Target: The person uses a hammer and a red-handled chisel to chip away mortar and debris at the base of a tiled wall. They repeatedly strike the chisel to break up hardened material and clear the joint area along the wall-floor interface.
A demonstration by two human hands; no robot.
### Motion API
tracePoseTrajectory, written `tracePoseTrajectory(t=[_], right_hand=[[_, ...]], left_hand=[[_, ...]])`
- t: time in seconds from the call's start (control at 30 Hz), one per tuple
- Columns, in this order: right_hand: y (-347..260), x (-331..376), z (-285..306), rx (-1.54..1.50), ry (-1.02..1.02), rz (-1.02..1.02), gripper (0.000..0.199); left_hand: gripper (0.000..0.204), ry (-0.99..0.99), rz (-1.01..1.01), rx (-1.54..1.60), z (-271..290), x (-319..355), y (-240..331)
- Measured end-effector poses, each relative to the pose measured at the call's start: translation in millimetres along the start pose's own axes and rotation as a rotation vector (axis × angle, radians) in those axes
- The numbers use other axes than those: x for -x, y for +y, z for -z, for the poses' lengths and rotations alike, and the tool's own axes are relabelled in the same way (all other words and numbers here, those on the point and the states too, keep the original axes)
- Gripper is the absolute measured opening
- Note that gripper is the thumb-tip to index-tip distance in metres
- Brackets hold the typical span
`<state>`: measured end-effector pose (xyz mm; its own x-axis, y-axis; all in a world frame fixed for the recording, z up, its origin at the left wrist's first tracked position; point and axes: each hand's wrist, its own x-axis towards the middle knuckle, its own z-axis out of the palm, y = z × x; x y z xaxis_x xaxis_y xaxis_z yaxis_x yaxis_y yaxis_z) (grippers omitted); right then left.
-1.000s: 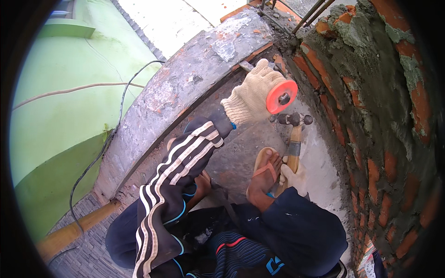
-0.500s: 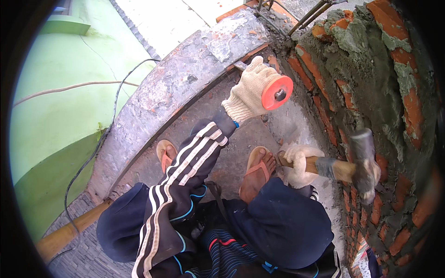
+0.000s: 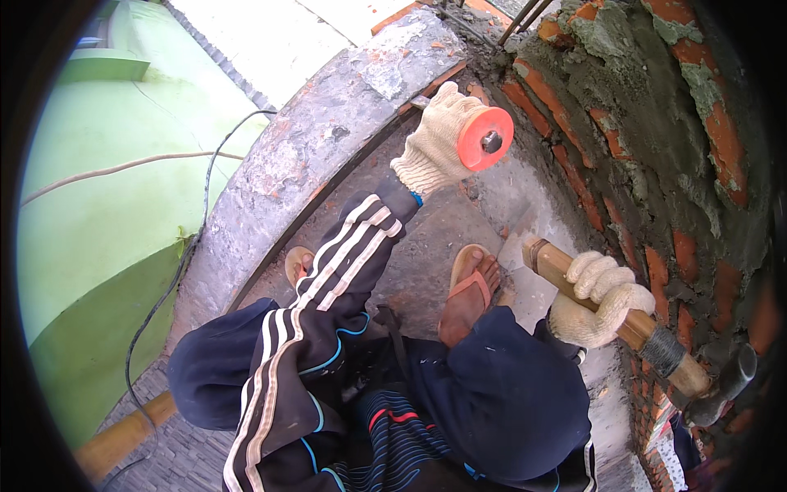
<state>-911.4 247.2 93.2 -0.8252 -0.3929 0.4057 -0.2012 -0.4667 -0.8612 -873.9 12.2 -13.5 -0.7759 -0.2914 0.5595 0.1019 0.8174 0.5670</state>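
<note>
My left hand [image 3: 437, 141], in a cream knit glove, grips a chisel with a round orange hand guard [image 3: 485, 138], held out toward the base of the brick wall [image 3: 656, 164]. My right hand [image 3: 601, 297], gloved the same way, is closed round the wooden handle [image 3: 557, 266] of a hammer whose dark metal head [image 3: 725, 384] is drawn back at the lower right, close to the wall. Both hands are apart, the hammer well below the chisel. My feet in orange sandals [image 3: 469, 289] stand on the rough concrete floor.
A curved brick wall smeared with grey mortar fills the right side. A thick curved concrete ledge [image 3: 328, 148] runs on the left, with a black cable [image 3: 176, 271] beside it and a green wall [image 3: 90, 246] beyond. A yellow pipe [image 3: 123, 435] lies at the lower left.
The hammer has swung from beside the chisel down and back to the lower right. My left hand has kept the chisel near the wall base, shifting slightly.
</note>
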Motion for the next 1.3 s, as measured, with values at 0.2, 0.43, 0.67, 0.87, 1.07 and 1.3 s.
tracePoseTrajectory(t=[0.2, 0.43, 0.67, 0.87, 1.07, 1.3], right_hand=[[66.6, 87.2, 37.1, 0.679, -0.169, -0.611, 0.011], [12.3, 13.6, 25.5, 0.41, -0.134, -0.165, 0.01], [-11.9, -6.1, 28.0, 0.083, -0.145, -0.07, 0.017], [-14.2, -9.2, 3.1, -0.033, 0.01, 0.122, 0.017], [65.4, 64.1, 14.1, 0.512, -0.103, -0.852, 0.01], [-4.9, 15.8, 21.7, 0.169, -0.006, -0.216, 0.017]], left_hand=[[0.033, 0.065, -0.015, 0.061, -6.1, 0.8, -1.9], [0.029, 0.125, -0.01, 0.03, -6.8, 10.6, -1.9], [0.029, 0.163, -0.006, 0.043, -3.9, -3.6, -1.5], [0.032, 0.131, 0.059, 0.071, 0.8, -0.5, -3.5], [0.036, 0.102, -0.021, 0.067, -0.6, -0.8, 0.8], [0.031, 0.188, -0.067, -0.001, -6.7, 2.5, -4.5]])
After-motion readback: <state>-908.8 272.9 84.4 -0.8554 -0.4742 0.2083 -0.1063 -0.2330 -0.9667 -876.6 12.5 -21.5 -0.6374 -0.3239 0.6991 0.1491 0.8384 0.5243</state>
